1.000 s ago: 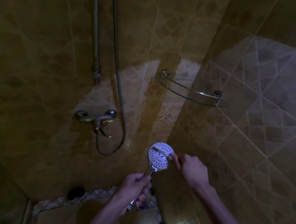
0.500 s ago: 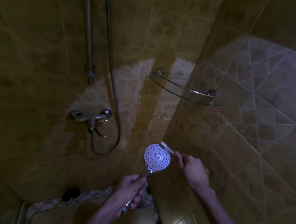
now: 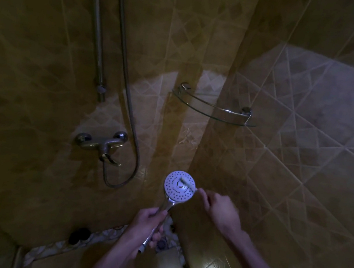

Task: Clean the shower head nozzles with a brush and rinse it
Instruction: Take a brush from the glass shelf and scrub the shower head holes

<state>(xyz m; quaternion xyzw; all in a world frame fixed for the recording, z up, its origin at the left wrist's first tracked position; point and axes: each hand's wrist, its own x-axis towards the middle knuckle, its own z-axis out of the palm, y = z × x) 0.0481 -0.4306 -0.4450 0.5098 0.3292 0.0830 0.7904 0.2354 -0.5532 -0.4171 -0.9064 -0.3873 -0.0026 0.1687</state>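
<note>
A round white shower head (image 3: 174,189) with dark nozzle holes faces me, low in the middle of the view. My left hand (image 3: 146,225) grips its chrome handle from below. My right hand (image 3: 220,208) pinches the handle of a small white brush (image 3: 187,183), whose bristle end lies across the upper middle of the nozzle face. A metal hose (image 3: 129,108) hangs from above in a loop under the faucet.
A chrome mixer faucet (image 3: 101,143) is fixed to the tiled wall at left, beside a vertical rail (image 3: 96,37). A glass corner shelf (image 3: 214,109) sits above the hands. A floor drain (image 3: 162,244) and a dark object (image 3: 79,235) lie on the shower floor.
The brush has come back from the head's upper right rim onto the middle of the nozzle face. My left hand holds the handle as before.
</note>
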